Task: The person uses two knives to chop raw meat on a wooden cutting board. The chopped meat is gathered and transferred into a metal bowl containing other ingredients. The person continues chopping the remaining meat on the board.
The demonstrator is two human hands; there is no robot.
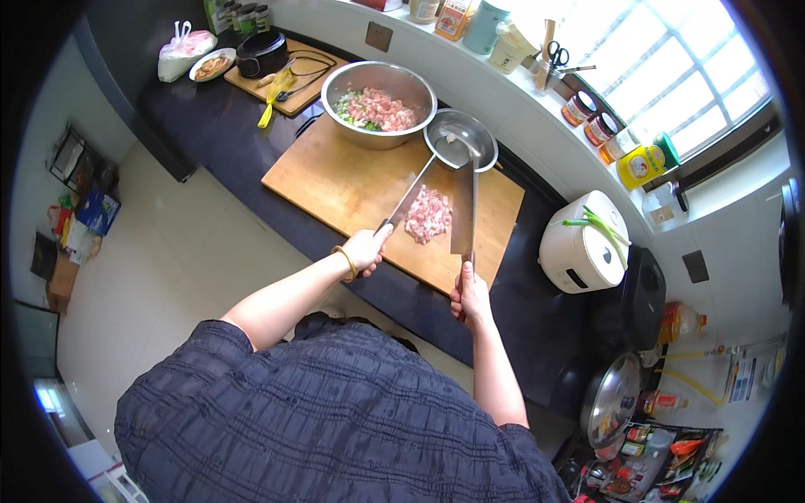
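My left hand is closed round the handle of a knife, whose blade slants away to the right, seen nearly edge-on. In my right hand is the handle of a broad cleaver, its blade pointing away from me. Between the two blades lies a small heap of chopped pink meat on a wooden cutting board. At the board's far side stands a large metal bowl with minced meat and chopped greens. The blade tips reach toward a smaller metal bowl.
To the right, a white rice cooker carries green onions on its lid. Far left are a second board, a black pot, a plate of food and a plastic bag. Jars line the windowsill.
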